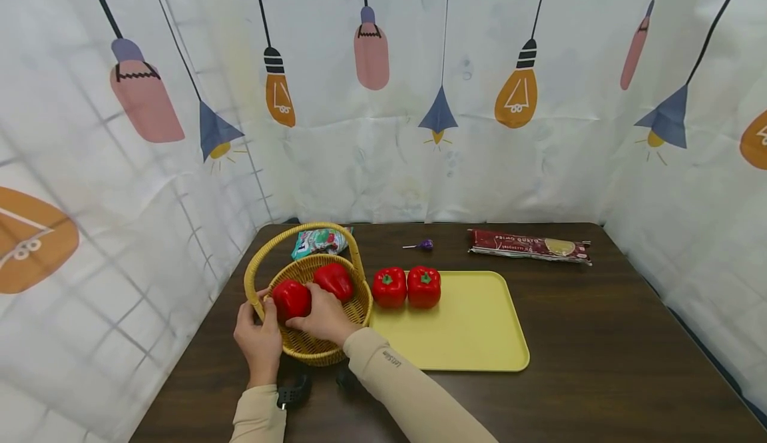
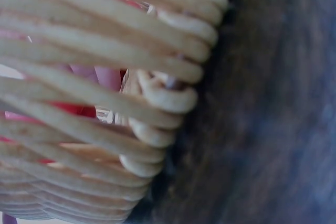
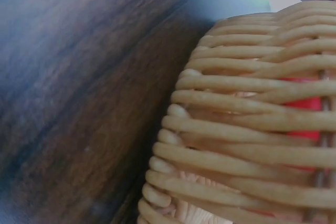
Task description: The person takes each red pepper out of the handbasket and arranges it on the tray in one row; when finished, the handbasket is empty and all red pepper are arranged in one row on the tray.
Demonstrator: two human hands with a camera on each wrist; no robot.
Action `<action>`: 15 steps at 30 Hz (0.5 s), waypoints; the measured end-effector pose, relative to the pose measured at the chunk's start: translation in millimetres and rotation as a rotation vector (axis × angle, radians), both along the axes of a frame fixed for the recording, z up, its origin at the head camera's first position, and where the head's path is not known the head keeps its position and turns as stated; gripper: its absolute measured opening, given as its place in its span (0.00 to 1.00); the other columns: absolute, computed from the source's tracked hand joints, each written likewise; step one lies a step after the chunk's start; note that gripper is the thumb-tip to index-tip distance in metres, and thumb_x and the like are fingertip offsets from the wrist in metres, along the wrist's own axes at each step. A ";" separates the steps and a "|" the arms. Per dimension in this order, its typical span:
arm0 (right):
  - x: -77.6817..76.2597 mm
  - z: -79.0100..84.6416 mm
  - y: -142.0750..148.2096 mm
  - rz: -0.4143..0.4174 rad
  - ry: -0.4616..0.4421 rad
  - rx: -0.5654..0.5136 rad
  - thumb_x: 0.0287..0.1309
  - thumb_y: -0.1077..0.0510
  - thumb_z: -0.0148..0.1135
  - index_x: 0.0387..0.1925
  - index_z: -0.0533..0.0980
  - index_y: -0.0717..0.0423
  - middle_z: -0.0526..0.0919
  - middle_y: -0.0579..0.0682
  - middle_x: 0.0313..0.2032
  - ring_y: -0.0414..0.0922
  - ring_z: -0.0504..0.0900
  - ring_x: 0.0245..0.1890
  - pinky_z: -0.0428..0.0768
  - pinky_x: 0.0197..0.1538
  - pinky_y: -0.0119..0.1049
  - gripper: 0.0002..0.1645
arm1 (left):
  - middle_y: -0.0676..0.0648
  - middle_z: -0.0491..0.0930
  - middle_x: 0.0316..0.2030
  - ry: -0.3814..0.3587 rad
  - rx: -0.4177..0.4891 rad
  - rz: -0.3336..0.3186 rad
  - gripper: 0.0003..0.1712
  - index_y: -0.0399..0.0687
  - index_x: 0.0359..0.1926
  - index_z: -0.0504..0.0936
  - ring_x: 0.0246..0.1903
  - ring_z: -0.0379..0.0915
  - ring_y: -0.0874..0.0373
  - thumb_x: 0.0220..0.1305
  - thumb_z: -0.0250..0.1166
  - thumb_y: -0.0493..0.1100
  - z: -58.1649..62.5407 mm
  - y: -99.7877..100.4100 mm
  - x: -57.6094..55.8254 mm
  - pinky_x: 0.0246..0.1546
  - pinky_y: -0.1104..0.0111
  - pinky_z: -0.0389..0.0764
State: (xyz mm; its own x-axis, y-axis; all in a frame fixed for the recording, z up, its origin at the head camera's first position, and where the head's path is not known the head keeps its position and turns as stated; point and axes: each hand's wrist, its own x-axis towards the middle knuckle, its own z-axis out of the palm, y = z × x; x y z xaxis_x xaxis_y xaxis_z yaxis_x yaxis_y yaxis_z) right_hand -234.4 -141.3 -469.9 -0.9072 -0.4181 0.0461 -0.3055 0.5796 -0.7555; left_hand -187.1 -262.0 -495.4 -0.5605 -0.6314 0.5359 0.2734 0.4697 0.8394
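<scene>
A yellow wicker basket (image 1: 307,348) with a tall arched handle stands on the left of the table. At its left side my left hand (image 1: 259,340) grips the rim near the foot of the handle. Inside the basket, my right hand (image 1: 326,315) holds a red bell pepper (image 1: 291,298) between fingers and thumb. Another red bell pepper (image 1: 335,279) lies in the basket beyond that hand. Both wrist views are filled by the basket's weave, the left one (image 2: 94,45) and the right one (image 3: 241,129), with red showing through the gaps.
Two red bell peppers (image 1: 390,288) (image 1: 424,288) stand at the upper left of a yellow tray (image 1: 461,330), right of the basket. Behind are a teal snack bag (image 1: 319,242), a purple lollipop (image 1: 426,244) and a dark red spaghetti packet (image 1: 527,246). A printed curtain (image 1: 395,163) surrounds the table.
</scene>
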 end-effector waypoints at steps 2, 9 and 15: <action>0.3 -1.3 -1.4 -0.003 0.029 0.017 0.45 0.42 0.76 0.64 0.67 0.51 0.79 0.44 0.54 0.43 0.79 0.50 0.79 0.51 0.40 0.46 | 0.42 0.81 0.43 -0.002 0.003 0.002 0.12 0.40 0.49 0.83 0.40 0.71 0.65 0.68 0.61 0.38 -0.5 -0.1 -0.3 0.38 0.83 0.71; 2.3 -2.5 -2.3 -0.026 0.102 0.049 0.45 0.41 0.76 0.62 0.69 0.51 0.80 0.45 0.53 0.42 0.81 0.47 0.81 0.48 0.38 0.45 | 0.43 0.81 0.41 0.002 -0.012 0.016 0.12 0.39 0.49 0.83 0.37 0.71 0.65 0.68 0.61 0.38 -3.3 -1.1 -2.1 0.36 0.82 0.70; 7.5 2.1 0.2 -0.042 0.120 0.047 0.43 0.41 0.77 0.60 0.70 0.48 0.81 0.43 0.52 0.42 0.81 0.46 0.81 0.46 0.38 0.43 | 0.43 0.81 0.41 0.017 -0.018 0.026 0.11 0.39 0.48 0.84 0.40 0.71 0.67 0.68 0.62 0.38 -3.4 -2.2 -2.3 0.38 0.80 0.71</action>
State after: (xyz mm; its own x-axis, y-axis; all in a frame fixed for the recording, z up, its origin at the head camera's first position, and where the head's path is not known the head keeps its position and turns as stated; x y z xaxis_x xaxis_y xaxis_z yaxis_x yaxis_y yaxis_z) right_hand -226.9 -141.1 -467.8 -0.9131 -0.3843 0.1363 -0.3666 0.6274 -0.6870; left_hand -189.3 -264.1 -498.8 -0.5348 -0.6361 0.5562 0.2747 0.4916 0.8263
